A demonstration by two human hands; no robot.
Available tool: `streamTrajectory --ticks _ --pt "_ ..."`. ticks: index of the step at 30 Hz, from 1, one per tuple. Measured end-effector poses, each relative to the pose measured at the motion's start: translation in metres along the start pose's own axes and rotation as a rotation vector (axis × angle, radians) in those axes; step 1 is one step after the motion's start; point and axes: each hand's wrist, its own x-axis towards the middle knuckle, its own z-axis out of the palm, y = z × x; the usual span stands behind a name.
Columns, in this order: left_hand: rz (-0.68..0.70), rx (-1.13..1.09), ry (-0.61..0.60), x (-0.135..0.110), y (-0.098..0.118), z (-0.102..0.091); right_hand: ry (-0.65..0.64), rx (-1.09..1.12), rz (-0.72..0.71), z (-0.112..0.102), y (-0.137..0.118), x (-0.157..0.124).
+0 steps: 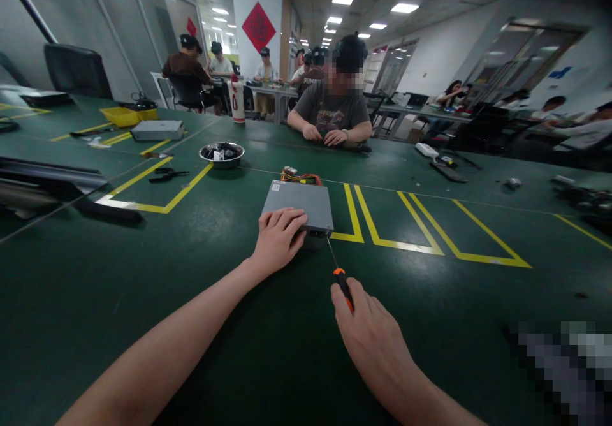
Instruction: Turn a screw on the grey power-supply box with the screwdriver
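Note:
A grey metal computer power supply (306,199) lies flat on the green table, with a bundle of coloured wires (303,177) at its far side. My left hand (280,238) holds it at its near left part, fingers over the top and thumb at the near edge. My right hand (366,314) is closed around the black-and-orange handle of a screwdriver (340,277). The screwdriver's thin shaft points up and away, its tip at the near right corner of the power supply. Whether the tip sits in a screw is too small to tell.
Beyond my left hand stands a metal bowl (222,153) with small dark parts. Black pliers (167,175), another grey box (157,130) and a yellow tray (128,116) lie further left. Across the table sits a person (335,104). Yellow tape (406,246) marks the tabletop.

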Motion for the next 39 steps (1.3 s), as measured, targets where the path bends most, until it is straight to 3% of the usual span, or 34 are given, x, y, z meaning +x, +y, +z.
streamTrajectory --ticks 5,11,17,22,25,32,39 --pt "-0.004 -0.003 0.0 0.0 0.0 0.001 0.018 0.012 -0.039 -0.003 -0.006 0.004" --pt "-0.001 -0.007 0.001 0.0 0.001 0.0 0.151 0.091 -0.129 -0.012 -0.002 0.005" --pt "0.0 -0.003 0.004 0.001 0.001 0.0 0.034 0.101 -0.07 0.002 -0.011 0.004" --pt "0.0 -0.002 0.012 0.0 0.0 0.001 0.08 0.055 -0.15 -0.014 -0.004 0.007" --pt "-0.002 -0.011 0.014 0.0 0.0 0.001 0.144 0.047 -0.127 -0.021 0.003 0.008" --pt "-0.004 -0.013 0.008 0.001 0.001 -0.001 0.009 0.021 -0.06 -0.002 -0.007 0.005" --pt "-0.008 -0.006 -0.007 0.0 0.001 -0.001 0.062 0.153 -0.175 -0.012 0.0 0.011"
